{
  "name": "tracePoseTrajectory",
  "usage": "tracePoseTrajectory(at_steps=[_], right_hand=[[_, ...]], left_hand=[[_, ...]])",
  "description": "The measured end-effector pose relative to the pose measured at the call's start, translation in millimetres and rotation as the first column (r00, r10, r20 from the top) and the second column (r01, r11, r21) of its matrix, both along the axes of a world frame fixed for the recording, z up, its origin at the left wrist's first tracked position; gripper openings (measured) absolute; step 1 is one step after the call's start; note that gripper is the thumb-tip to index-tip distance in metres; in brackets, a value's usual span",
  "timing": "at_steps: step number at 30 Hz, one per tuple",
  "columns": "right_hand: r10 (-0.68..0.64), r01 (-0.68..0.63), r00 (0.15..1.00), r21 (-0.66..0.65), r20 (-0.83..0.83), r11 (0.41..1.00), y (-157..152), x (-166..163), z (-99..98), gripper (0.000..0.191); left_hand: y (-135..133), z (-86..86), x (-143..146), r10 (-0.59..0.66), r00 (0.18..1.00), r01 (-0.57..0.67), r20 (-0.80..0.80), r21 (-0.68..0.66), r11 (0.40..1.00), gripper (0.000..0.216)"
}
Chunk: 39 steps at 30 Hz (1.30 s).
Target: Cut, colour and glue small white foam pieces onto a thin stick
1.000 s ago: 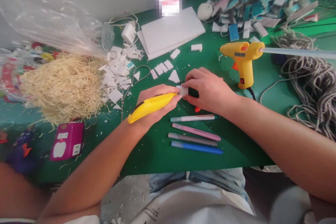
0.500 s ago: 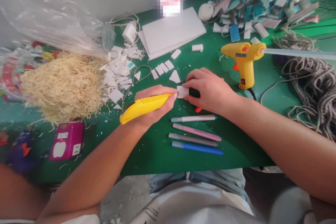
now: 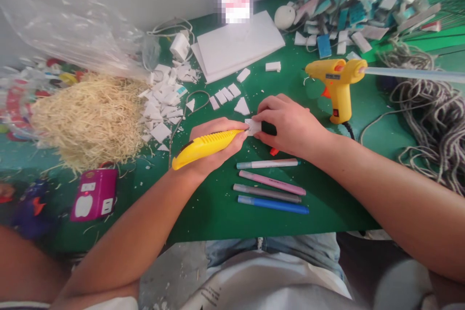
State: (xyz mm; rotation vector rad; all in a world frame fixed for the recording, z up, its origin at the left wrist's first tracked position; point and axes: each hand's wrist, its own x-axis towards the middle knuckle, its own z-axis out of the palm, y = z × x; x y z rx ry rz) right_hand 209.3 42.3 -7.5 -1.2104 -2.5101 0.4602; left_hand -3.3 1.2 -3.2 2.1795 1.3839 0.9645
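Observation:
My left hand point(image 3: 214, 143) is closed round a yellow utility knife point(image 3: 203, 147), whose tip meets a small white foam piece point(image 3: 252, 127) on the green table point(image 3: 218, 203). My right hand point(image 3: 286, 123) pinches that foam piece against the table with its fingertips. A small orange bit point(image 3: 273, 152) shows under the right hand. Several marker pens point(image 3: 271, 184) lie just in front of both hands.
A yellow glue gun point(image 3: 336, 82) stands right of my hands, and grey cord point(image 3: 432, 111) is heaped further right. White foam sheets point(image 3: 236, 43) and foam scraps point(image 3: 163, 101) lie behind, a straw heap point(image 3: 87, 116) and a magenta box point(image 3: 92, 193) to the left.
The knife's rear end swung down and left, then came back up a little; its tip stays at the foam piece. The right hand has barely moved.

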Motion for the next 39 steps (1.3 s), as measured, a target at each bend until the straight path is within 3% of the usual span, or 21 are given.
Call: tracePoseTrajectory(at_steps=[4, 18, 31, 39], right_hand=[[-0.005, 0.005, 1.000, -0.013, 0.004, 1.000, -0.3, -0.3, 0.3, 0.018], [0.011, -0.010, 1.000, 0.014, -0.017, 1.000, -0.3, 1.0, -2.9, 0.019], [0.005, -0.005, 1.000, 0.010, -0.017, 1.000, -0.6, -0.4, -1.3, 0.018], [-0.005, 0.005, 1.000, -0.008, 0.013, 1.000, -0.8, -0.5, 2.1, 0.019]], left_hand=[[-0.8, -0.5, -4.5, 0.011, 1.000, -0.013, 0.026, 0.076, 0.997, 0.014], [-1.4, 0.5, -3.8, -0.022, 1.000, 0.022, 0.000, 0.097, 0.995, 0.014], [0.2, 0.1, 2.7, -0.034, 0.999, 0.034, -0.006, -0.002, 0.999, 0.014], [-0.9, -0.8, -2.7, -0.019, 0.999, 0.014, 0.032, 0.140, 0.990, 0.015]])
